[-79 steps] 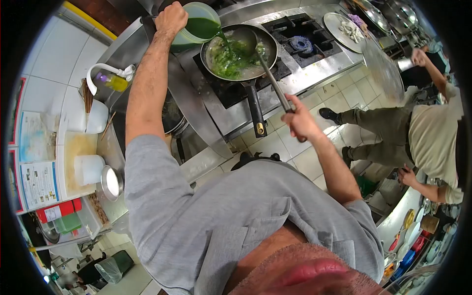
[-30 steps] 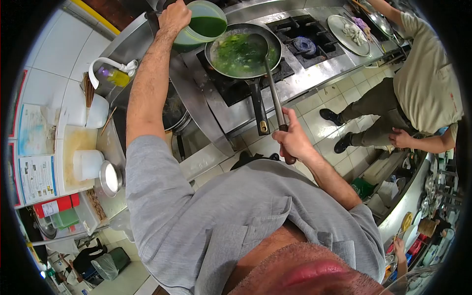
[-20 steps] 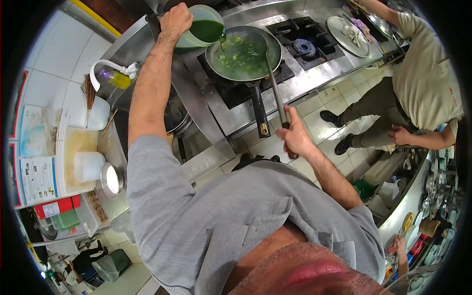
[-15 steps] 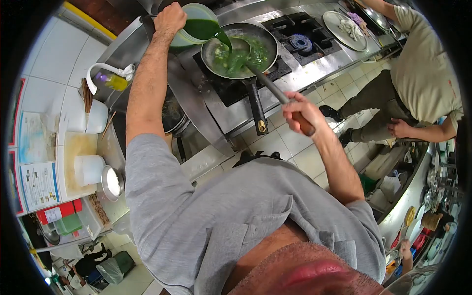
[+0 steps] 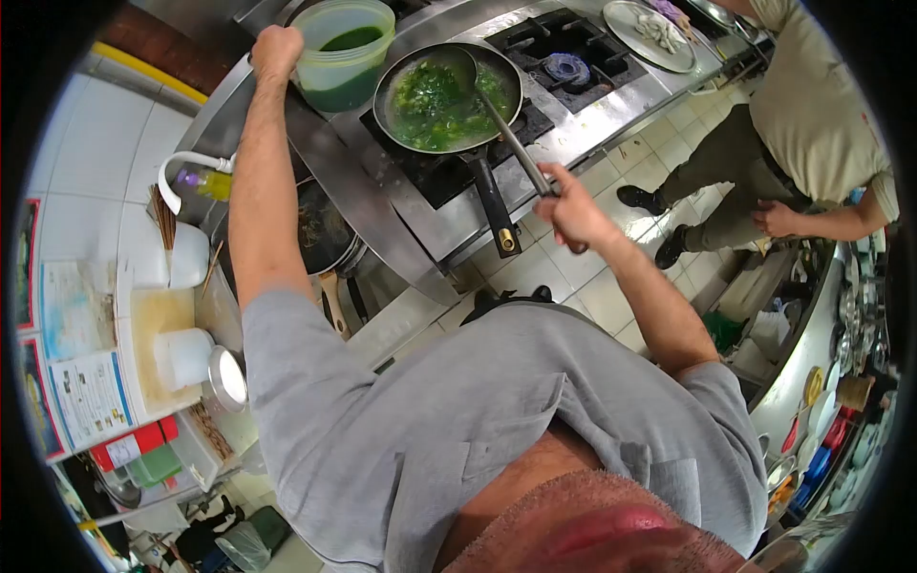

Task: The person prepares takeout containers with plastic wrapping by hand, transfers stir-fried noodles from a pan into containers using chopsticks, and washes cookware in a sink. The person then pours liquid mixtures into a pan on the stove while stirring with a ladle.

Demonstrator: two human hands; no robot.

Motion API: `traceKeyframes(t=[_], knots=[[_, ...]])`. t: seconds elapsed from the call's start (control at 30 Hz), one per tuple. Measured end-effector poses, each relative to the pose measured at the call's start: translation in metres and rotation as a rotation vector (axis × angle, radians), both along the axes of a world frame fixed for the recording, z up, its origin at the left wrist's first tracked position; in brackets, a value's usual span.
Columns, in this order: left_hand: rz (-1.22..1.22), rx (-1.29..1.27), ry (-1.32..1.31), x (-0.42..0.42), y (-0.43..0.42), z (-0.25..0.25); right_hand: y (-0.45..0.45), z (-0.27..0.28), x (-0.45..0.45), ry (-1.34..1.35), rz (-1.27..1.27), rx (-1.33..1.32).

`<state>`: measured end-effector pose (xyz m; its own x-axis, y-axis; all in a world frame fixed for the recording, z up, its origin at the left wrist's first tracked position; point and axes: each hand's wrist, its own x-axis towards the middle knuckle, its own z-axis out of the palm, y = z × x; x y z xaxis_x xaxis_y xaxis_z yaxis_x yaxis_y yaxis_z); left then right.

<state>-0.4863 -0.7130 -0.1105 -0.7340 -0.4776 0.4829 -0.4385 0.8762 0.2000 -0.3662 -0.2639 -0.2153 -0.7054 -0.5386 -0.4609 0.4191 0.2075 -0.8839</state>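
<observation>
My left hand (image 5: 277, 51) is closed on the rim side of a translucent plastic tub (image 5: 349, 94). The tub is upright beside the stove, with dark green liquid inside. Wrapped around the handle of a long metal ladle (image 5: 517, 151) is my right hand (image 5: 575, 212). The ladle's bowl dips into the far side of a frying pan (image 5: 379, 113). Green liquid with chopped leafy pieces (image 5: 439, 105) covers much of the pan's bottom. The pan sits on a burner, its black handle (image 5: 491, 202) pointing toward me, untouched.
Right of the pan is another burner (image 5: 566, 69), then a round metal tray (image 5: 651, 36) with pale pieces. A co-worker (image 5: 812, 115) stands at the right. On my left are a white tap (image 5: 170, 181), an oil bottle (image 5: 212, 184) and another pan (image 5: 323, 229).
The tub was tilted and pouring green liquid into the pan; now it is upright and farther left, with no stream. The ladle's bowl has shifted toward the pan's far rim.
</observation>
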Motion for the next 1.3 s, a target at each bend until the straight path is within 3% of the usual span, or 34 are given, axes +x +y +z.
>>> traceKeyframes(t=[0.03,0.07,0.1,0.2,0.3,0.4,0.47,0.57,0.67,0.73,0.8,0.83,0.9,0.93,0.97,1.07,1.17,1.2,1.23,1.3], knots=[[-0.008,0.200,0.000,0.010,0.008,0.010,-0.002,-0.001,0.015,0.260,0.080,0.261],[-0.015,0.401,0.000,0.018,0.015,0.020,-0.002,-0.004,0.028,0.420,0.141,0.333],[-0.030,0.398,-0.004,0.021,0.019,0.027,-0.002,0.001,0.037,0.416,0.126,0.333],[-0.165,0.583,0.115,0.030,0.036,0.041,-0.008,0.024,0.047,-0.196,-0.068,-0.203],[-0.325,0.741,0.154,0.027,0.041,0.047,0.005,-0.001,-0.014,-0.401,-0.116,-0.362],[-0.416,0.768,0.133,0.029,0.056,0.055,-0.002,0.008,0.011,0.186,0.062,0.303],[-0.498,0.737,0.128,0.031,0.062,0.056,-0.009,-0.056,0.033,0.588,0.104,0.410],[-0.644,0.767,0.064,0.014,0.061,0.049,-0.005,0.044,0.082,-0.109,-0.050,0.048],[-0.699,0.861,-0.051,0.001,0.086,0.050,0.000,0.003,0.028,-0.383,-0.116,-0.364],[-0.805,0.881,-0.119,0.000,0.100,0.052,0.008,-0.019,0.001,-0.231,-0.052,-0.234],[-0.868,0.918,-0.132,0.010,0.132,0.055,-0.004,-0.032,0.022,0.312,-0.017,0.240],[-0.889,0.986,-0.139,0.011,0.141,0.056,-0.004,-0.017,0.046,0.308,0.018,0.281],[-0.924,1.063,-0.138,0.018,0.160,0.059,-0.031,-0.038,0.075,0.477,-0.003,0.285],[-0.930,1.065,-0.148,0.026,0.174,0.066,-0.029,-0.012,0.091,0.343,-0.063,0.126],[-0.932,1.067,-0.160,0.030,0.184,0.070,-0.022,0.019,0.099,0.003,-0.122,-0.067],[-0.989,1.069,-0.195,0.025,0.194,0.077,-0.018,-0.012,0.024,-0.453,-0.090,-0.370],[-0.965,0.910,-0.178,0.022,0.191,0.086,-0.011,-0.042,0.004,0.117,0.032,-0.073],[-0.985,0.915,-0.154,0.025,0.189,0.089,-0.005,-0.021,0.024,0.393,0.140,0.222],[-0.922,0.939,-0.086,0.025,0.187,0.089,-0.013,-0.041,0.041,0.541,0.050,0.188],[-0.849,0.944,0.054,0.027,0.189,0.093,-0.008,0.014,0.071,0.238,0.093,0.168]])
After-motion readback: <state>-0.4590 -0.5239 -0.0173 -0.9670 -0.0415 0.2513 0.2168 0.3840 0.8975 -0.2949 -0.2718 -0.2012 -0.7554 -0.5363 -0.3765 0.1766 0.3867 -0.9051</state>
